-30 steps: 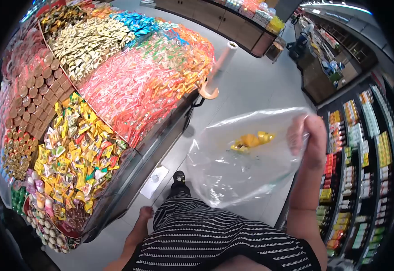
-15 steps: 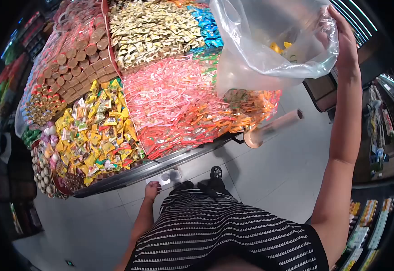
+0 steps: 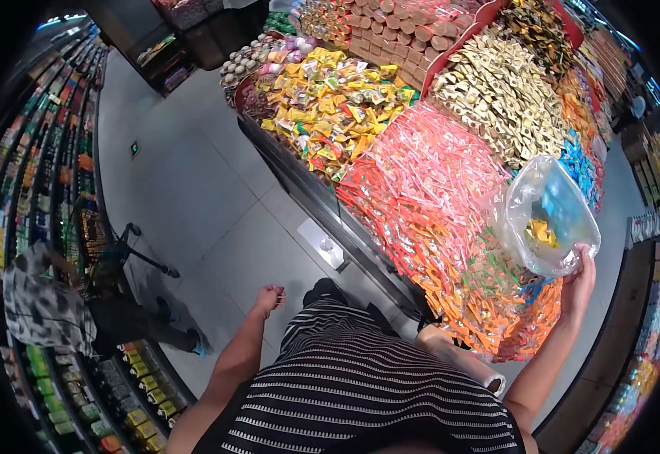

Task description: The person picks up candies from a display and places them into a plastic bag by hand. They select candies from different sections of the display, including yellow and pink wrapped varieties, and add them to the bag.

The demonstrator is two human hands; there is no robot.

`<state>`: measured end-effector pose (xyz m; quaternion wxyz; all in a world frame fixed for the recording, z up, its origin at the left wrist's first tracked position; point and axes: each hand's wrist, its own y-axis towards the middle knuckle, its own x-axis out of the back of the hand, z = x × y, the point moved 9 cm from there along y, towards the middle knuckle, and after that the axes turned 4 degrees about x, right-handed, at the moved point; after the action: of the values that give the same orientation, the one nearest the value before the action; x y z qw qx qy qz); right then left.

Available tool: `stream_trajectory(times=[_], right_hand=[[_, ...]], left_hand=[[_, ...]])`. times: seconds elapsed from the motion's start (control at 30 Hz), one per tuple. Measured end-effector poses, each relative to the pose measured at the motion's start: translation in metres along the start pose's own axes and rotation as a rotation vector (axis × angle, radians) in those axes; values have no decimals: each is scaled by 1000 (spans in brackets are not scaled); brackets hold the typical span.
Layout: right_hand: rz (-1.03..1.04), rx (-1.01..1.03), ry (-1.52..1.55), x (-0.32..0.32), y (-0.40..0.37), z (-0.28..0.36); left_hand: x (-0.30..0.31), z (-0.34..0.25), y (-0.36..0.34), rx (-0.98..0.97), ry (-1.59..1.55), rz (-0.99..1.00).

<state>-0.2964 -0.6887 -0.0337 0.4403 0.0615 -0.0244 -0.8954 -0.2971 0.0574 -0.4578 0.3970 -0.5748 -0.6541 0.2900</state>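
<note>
Counter (image 3: 360, 246): loaded with wrapped sweets in sections, the yellow-wrapped pieces (image 3: 330, 113) beside the pink-wrapped sticks (image 3: 439, 163), and cream-wrapped pieces (image 3: 496, 102) beyond. Floor (image 3: 194, 174): grey tile. Another person (image 3: 46, 303) is at the shelving on the left, well apart; that person's hands cannot be made out. A clear roll (image 3: 466, 363) is at the near end of the counter, partly covered by the striped shirt (image 3: 375, 363).

Clear plastic bag (image 3: 557, 261): has come round to the right end of the counter, above the sweets, mouth open and facing the wearer. This leaves its inside in view. The right hand (image 3: 581, 280) is clamped on the near rim; the thumb's exact placement is hidden. The left hand (image 3: 271, 298) is over the floor, away from the counter, fingers loosely curled; nothing is seen in it, and whether they meet the palm cannot be told.

Yellow sweets (image 3: 541, 233) lie inside the bag; glare and overlap prevent a count. Sweets behind the film are blurred, and lettering on wrappers is illegible.
</note>
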Motion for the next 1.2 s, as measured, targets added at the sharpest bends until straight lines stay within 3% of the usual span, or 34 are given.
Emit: stream_trajectory(times=[0.07, 0.1, 0.17, 0.3, 0.37, 0.5, 0.67, 0.73, 0.83, 0.9, 0.97, 1.07, 1.13, 1.2], right_hand=[[-59, 25, -2, 16, -5, -7], [-210, 69, 43, -5, -24, 13], [-5, 158, 52, 5, -28, 15], [-218, 320, 49, 17, -56, 26], [-395, 561, -166, 25, -78, 36], [-357, 726, -197, 2, -111, 27], [-305, 737, -270, -14, -121, 21], [-336, 739, -664, -22, -124, 33], [-317, 831, -952, -41, -125, 53], [-268, 751, -933, -42, -120, 49], [-213, 664, -906, -47, -114, 40], [-237, 601, -874, -49, -111, 33], [-286, 516, -801, -43, -110, 25], [-305, 509, -754, -45, -109, 22]], left_hand=[[-42, -18, -23, -84, 34, 67], [-66, -32, -36, -168, 71, 144], [-96, -71, -68, -316, 138, 184], [-137, -145, -121, -552, 151, 220], [-155, -182, -150, -649, 140, 231], [-186, -239, -195, -932, 128, 172], [-210, -312, -237, -1232, 146, 19], [-211, -338, -237, -1311, 86, -45], [-215, -375, -238, -1408, 260, -244], [-222, -391, -232, -1416, 311, -260], [-236, -398, -228, -1597, 527, -364], [-234, -405, -220, -1475, 525, -314], [-232, -407, -225, -1545, 537, -338], [-224, -410, -217, -1427, 404, -245]])
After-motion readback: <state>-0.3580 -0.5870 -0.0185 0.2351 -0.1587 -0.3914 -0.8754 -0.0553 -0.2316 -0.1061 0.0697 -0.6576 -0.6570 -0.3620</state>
